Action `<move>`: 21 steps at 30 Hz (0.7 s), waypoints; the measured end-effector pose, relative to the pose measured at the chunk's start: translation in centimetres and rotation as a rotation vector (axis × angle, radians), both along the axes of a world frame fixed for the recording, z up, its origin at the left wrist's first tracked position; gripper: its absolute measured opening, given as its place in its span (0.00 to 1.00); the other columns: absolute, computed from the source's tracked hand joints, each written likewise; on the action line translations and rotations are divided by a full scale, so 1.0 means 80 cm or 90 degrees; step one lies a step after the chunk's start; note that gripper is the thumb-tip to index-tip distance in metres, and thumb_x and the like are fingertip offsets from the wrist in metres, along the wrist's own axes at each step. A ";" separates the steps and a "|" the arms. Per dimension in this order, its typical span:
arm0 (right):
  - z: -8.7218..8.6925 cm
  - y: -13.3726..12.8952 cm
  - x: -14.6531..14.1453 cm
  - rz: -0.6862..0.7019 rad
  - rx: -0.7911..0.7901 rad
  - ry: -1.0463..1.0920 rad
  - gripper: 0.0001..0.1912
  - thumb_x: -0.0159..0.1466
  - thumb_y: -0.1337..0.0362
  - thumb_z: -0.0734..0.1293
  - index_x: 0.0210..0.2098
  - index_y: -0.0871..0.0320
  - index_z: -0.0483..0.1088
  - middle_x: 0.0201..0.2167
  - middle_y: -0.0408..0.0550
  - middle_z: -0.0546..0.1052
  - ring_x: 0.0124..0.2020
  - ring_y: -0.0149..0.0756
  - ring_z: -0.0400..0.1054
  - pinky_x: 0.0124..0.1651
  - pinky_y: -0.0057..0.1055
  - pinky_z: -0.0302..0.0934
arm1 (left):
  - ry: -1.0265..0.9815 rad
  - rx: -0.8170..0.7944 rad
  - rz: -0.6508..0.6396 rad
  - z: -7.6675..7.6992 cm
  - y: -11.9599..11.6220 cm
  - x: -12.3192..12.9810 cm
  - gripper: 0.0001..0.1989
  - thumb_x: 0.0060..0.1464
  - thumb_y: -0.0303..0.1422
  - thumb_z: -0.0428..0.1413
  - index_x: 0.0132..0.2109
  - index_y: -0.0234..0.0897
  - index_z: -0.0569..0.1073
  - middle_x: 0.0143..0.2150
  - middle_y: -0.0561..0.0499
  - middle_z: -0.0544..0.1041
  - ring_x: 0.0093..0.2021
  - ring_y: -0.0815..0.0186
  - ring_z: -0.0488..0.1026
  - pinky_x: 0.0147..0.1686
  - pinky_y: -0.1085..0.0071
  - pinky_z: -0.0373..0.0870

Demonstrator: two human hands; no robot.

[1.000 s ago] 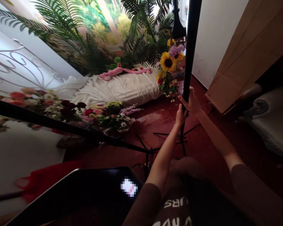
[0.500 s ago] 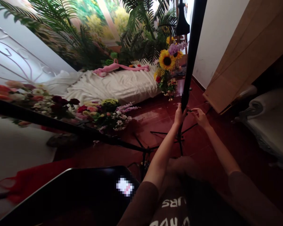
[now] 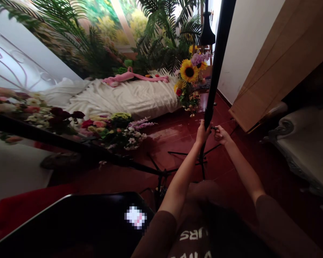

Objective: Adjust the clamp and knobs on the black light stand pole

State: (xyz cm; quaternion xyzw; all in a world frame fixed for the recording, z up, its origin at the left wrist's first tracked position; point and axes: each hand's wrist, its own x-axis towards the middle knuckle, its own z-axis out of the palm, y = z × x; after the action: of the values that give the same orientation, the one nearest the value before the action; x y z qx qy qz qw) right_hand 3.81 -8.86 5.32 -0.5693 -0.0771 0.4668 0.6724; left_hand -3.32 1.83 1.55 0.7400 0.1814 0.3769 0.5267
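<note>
Pole: black stand pole [image 3: 214, 71], rising from tripod legs [image 3: 183, 153] on the floor, directly ahead of the person.
Left hand [image 3: 202, 133]: wrapped around the pole, fingers [image 3: 201, 126] closed on it.
Right hand [image 3: 221, 135]: just beside the pole, fingers [image 3: 216, 131] seemingly pinching a small knob [image 3: 214, 128] on it; the knob is too small to see clearly.
Nearby: red tile floor [image 3: 226, 168], sunflower bouquet [image 3: 188, 71], bed [image 3: 123, 100].

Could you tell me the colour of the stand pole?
The stand pole is black, clearest in the head view.
</note>
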 end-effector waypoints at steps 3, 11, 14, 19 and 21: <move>0.013 -0.005 0.002 0.041 0.072 0.159 0.24 0.65 0.64 0.56 0.15 0.53 0.43 0.05 0.31 0.47 0.06 0.22 0.37 0.11 0.21 0.38 | 0.014 0.003 0.003 -0.001 0.000 -0.001 0.16 0.58 0.45 0.53 0.45 0.38 0.66 0.28 0.55 0.70 0.25 0.73 0.67 0.28 0.77 0.61; 0.012 -0.007 -0.023 -0.062 0.178 0.287 0.21 0.68 0.63 0.54 0.18 0.55 0.50 0.08 0.34 0.56 0.09 0.22 0.46 0.12 0.18 0.41 | 0.097 0.033 0.034 0.017 -0.010 -0.013 0.20 0.59 0.47 0.51 0.51 0.37 0.67 0.36 0.47 0.76 0.34 0.65 0.75 0.35 0.72 0.66; 0.005 -0.005 -0.035 -0.090 0.212 0.238 0.21 0.69 0.60 0.54 0.19 0.55 0.50 0.07 0.33 0.52 0.09 0.23 0.45 0.12 0.18 0.42 | 0.075 0.017 0.000 0.001 -0.012 -0.045 0.19 0.61 0.45 0.49 0.52 0.39 0.67 0.46 0.44 0.76 0.43 0.65 0.75 0.42 0.71 0.68; -0.014 -0.012 -0.047 -0.086 0.224 0.165 0.17 0.64 0.59 0.61 0.21 0.55 0.52 0.09 0.32 0.52 0.10 0.23 0.46 0.13 0.17 0.45 | 0.183 -0.163 0.094 -0.103 0.005 -0.182 0.17 0.62 0.44 0.47 0.46 0.35 0.68 0.42 0.45 0.76 0.37 0.68 0.75 0.43 0.70 0.70; -0.027 -0.015 -0.051 -0.093 0.204 0.183 0.15 0.61 0.63 0.62 0.21 0.55 0.53 0.09 0.32 0.53 0.10 0.23 0.47 0.14 0.18 0.47 | 0.197 -0.273 0.296 -0.142 0.017 -0.252 0.17 0.63 0.44 0.45 0.49 0.34 0.63 0.44 0.43 0.74 0.32 0.69 0.74 0.38 0.70 0.71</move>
State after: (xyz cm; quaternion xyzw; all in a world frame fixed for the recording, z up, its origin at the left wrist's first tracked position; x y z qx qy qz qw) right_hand -0.31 -10.07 3.17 -0.3870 -0.0121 0.4750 0.7902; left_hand -23.49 3.20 -9.81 0.5999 0.4976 0.3233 0.5367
